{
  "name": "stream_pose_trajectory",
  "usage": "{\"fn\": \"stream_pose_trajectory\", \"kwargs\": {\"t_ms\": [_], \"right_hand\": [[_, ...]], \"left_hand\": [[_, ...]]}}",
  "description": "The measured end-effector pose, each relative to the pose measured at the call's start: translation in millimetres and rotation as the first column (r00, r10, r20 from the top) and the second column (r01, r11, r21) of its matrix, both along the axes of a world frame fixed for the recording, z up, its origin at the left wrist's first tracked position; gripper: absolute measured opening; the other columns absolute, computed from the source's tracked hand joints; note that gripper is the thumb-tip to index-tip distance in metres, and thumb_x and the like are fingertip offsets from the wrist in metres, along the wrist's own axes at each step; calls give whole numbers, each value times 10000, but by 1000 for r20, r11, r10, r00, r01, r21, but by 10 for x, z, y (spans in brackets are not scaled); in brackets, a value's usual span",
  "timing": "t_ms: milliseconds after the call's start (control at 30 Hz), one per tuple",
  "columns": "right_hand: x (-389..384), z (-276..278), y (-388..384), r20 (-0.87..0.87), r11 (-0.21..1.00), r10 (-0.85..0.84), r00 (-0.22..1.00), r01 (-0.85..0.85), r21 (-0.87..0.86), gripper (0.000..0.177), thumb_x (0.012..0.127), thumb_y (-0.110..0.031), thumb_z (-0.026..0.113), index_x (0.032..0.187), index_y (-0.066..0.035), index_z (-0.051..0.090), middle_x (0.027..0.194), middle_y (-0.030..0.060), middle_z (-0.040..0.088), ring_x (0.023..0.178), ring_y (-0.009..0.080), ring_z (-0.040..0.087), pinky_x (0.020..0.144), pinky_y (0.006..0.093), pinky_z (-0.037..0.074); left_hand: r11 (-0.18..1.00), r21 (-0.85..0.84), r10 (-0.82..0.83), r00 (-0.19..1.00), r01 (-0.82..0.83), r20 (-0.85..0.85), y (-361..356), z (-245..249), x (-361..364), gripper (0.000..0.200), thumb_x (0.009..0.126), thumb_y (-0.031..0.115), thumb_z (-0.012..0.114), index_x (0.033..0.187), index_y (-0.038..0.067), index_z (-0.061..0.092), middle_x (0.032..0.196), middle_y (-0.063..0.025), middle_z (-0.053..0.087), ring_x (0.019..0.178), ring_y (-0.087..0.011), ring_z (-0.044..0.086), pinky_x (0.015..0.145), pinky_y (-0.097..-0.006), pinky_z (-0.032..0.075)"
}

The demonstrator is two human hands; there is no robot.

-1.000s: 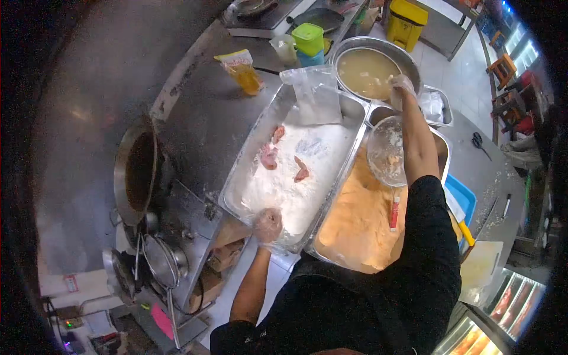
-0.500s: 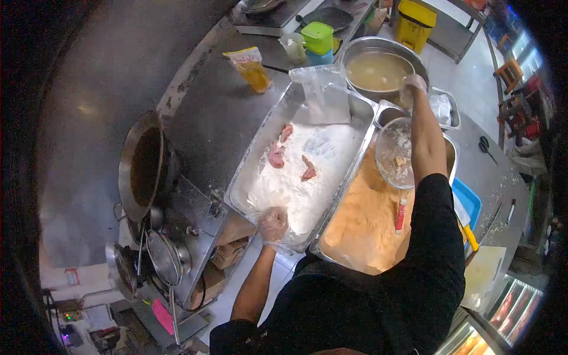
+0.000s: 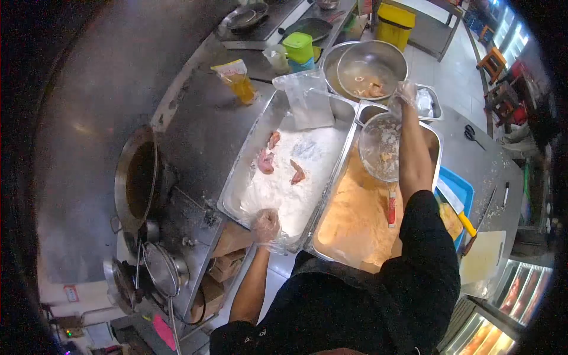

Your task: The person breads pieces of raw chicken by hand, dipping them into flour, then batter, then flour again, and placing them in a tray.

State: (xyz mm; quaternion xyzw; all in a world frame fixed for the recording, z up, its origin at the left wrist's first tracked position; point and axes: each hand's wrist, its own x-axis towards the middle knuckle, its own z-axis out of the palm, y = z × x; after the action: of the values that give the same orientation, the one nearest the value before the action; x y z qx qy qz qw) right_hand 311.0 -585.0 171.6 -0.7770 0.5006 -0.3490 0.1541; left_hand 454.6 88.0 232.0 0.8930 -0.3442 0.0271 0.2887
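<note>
The gloved right hand (image 3: 404, 94) is gripping the rim of a steel bowl (image 3: 370, 68) of meat, holding it over the basin (image 3: 329, 70). The left hand (image 3: 267, 225) is curling its fingers over the near rim of the flour tray (image 3: 239, 171), and open flour is lying ahead of it.

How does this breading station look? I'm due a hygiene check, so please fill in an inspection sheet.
Surface: steel counter, pale specks scattered at its right end.
Job's things: flour tray with three raw meat pieces; crumb tray beside it, with a glass bowl on it; metal bowl holding more pieces.
Clutter: plastic bag, oil pouch, green-lidded tub, scissors, yellow-handled knife.
Hands: left hand, gloved, rests on the flour tray's near rim; right hand, gloved, grips the metal bowl's rim.
Cables: black cable under the counter.
Surroundings: frying pot, skimmers, yellow bin, stools.
</note>
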Motion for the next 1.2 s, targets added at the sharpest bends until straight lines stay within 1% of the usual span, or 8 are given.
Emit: {"fn": "stream_pose_trajectory", "kwargs": {"t_ms": [267, 400, 767, 867, 967, 1033, 1100, 1200], "right_hand": [[-17, -342, 302, 312, 934, -320, 895, 241, 264, 232, 747, -250, 572, 758, -23, 612, 675, 110, 618, 603, 250, 599, 535, 373, 457], [-150, -179, 717, 606, 995, -79, 792, 28, 93, 119, 726, -171, 561, 697, -57, 580, 565, 57, 546, 491, 200, 522, 451, 326, 400], [-103, 404, 1266, 664, 988, -129, 736, 155, 21, 195, 661, -154, 583, 800, -17, 593, 614, 53, 583, 494, 156, 524, 452, 333, 416], [-88, 419, 1280, 730, 977, -203, 652, 89, 192, 196, 659, -169, 583, 783, -19, 593, 622, 48, 588, 508, 152, 532, 468, 344, 422], [-104, 371, 1208, 612, 971, -236, 755, 158, 179, 170, 667, -194, 595, 733, -39, 605, 589, 37, 577, 504, 149, 525, 476, 344, 432], [-127, 388, 1015, 197, 943, -177, 964, 223, -248, 163, 672, -228, 612, 627, -79, 564, 531, 26, 540, 486, 156, 529, 448, 340, 426], [-88, 430, 695, -240, 779, -276, 931, 70, -623, 237, 678, -262, 629, 521, -120, 523, 473, 16, 504, 468, 162, 534, 420, 335, 420], [-1, 940, 225, -273, 799, -287, 918, 72, -597, 217, 706, -270, 605, 575, -108, 547, 544, 33, 531, 521, 180, 547, 471, 349, 434]], "left_hand": [[991, -116, -71, 994, 62, -77, 48, -113, 42, 270, 794, 250, 550, 604, 58, 552, 612, -159, 548, 573, -338, 549, 522, -431, 418], [999, -35, -23, 998, 21, -50, 25, -94, 43, 267, 789, 241, 553, 607, 48, 547, 629, -167, 559, 580, -338, 551, 520, -418, 415], [992, -93, -85, 994, 91, 66, -33, 99, -15, 197, 759, 192, 554, 617, 56, 562, 590, -147, 536, 546, -324, 525, 517, -410, 411], [990, -113, -74, 994, 83, 81, -26, 58, -8, 201, 764, 187, 549, 617, 50, 561, 587, -145, 538, 545, -324, 527, 517, -412, 411], [993, -104, -46, 998, 50, 40, -4, -28, 38, 199, 771, 187, 545, 628, 50, 568, 589, -144, 542, 554, -326, 536, 523, -415, 417], [996, -93, -16, 1000, 16, 3, 21, -44, 9, 197, 776, 191, 546, 639, 52, 575, 592, -144, 545, 563, -327, 544, 529, -417, 422], [997, -76, 3, 1000, -3, -6, 8, 21, 4, 195, 779, 197, 551, 650, 54, 582, 596, -145, 548, 573, -327, 551, 536, -419, 427], [998, -67, -19, 1000, 20, 25, -6, 46, 1, 197, 783, 202, 560, 654, 54, 578, 606, -150, 550, 578, -331, 553, 543, -423, 431]]}}
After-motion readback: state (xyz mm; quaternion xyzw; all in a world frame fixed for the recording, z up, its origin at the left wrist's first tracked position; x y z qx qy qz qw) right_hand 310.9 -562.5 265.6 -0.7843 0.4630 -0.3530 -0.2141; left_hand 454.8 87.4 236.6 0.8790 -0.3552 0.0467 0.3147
